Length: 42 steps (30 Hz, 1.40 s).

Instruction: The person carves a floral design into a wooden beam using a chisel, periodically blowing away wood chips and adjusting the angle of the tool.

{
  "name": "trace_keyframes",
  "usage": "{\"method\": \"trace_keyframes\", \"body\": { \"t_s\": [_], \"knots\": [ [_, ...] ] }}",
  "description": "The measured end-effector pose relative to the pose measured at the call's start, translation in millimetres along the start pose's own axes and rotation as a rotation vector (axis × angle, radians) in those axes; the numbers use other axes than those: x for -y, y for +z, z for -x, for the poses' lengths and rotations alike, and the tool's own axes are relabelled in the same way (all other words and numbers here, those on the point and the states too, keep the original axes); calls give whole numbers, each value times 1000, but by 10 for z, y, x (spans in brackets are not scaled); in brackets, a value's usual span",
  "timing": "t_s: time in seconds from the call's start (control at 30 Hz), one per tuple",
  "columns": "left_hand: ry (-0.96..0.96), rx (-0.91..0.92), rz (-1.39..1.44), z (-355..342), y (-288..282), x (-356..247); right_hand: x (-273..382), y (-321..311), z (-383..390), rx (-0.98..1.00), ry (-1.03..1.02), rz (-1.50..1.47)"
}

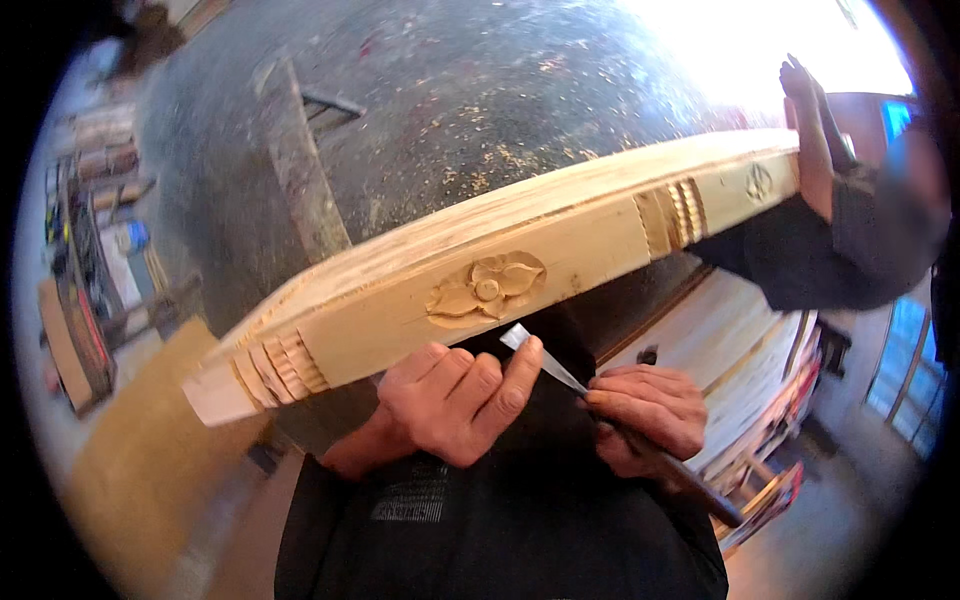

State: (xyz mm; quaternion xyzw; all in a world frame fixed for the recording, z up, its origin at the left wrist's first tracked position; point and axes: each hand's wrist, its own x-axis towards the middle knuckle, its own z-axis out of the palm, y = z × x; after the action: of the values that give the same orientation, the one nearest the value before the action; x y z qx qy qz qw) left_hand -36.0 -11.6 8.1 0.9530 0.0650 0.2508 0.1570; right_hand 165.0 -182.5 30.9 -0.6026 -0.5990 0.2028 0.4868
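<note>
My right hand (650, 415) is closed around a chisel (565, 374) where its dark handle meets the pale metal blade. The blade points up and left, its flat end a little below a carved flower (487, 285) on the side of a long wooden beam (585, 240). My left hand (455, 400) is just below the beam's lower edge, fingers curled in. One digit of it reaches up to the blade near its tip, apparently touching it. The inside of this fist is hidden.
Another person's raised arm (815, 150) is at the beam's far right end. Wood chips (485, 165) litter the dark floor beyond the beam. A board (308, 165) leads away from it. Tools and timber (105, 265) lie at the left, more boards (735, 350) at the right.
</note>
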Motion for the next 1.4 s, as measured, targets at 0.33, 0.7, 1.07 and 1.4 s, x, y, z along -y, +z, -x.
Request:
{"method": "trace_keyframes", "body": {
  "t_s": [0.33,0.7,1.07,1.4],
  "knots": [
    [224,192,-9,210,-449,281,678,727,209,-103,147,170],
    [485,287,-166,85,-684,311,615,1178,505,-338,1,200],
    [776,269,195,-270,-411,621,782,1323,543,-498,150,309],
    [882,281,439,-513,-185,978,980,1574,242,-659,398,410]
  ]
}}
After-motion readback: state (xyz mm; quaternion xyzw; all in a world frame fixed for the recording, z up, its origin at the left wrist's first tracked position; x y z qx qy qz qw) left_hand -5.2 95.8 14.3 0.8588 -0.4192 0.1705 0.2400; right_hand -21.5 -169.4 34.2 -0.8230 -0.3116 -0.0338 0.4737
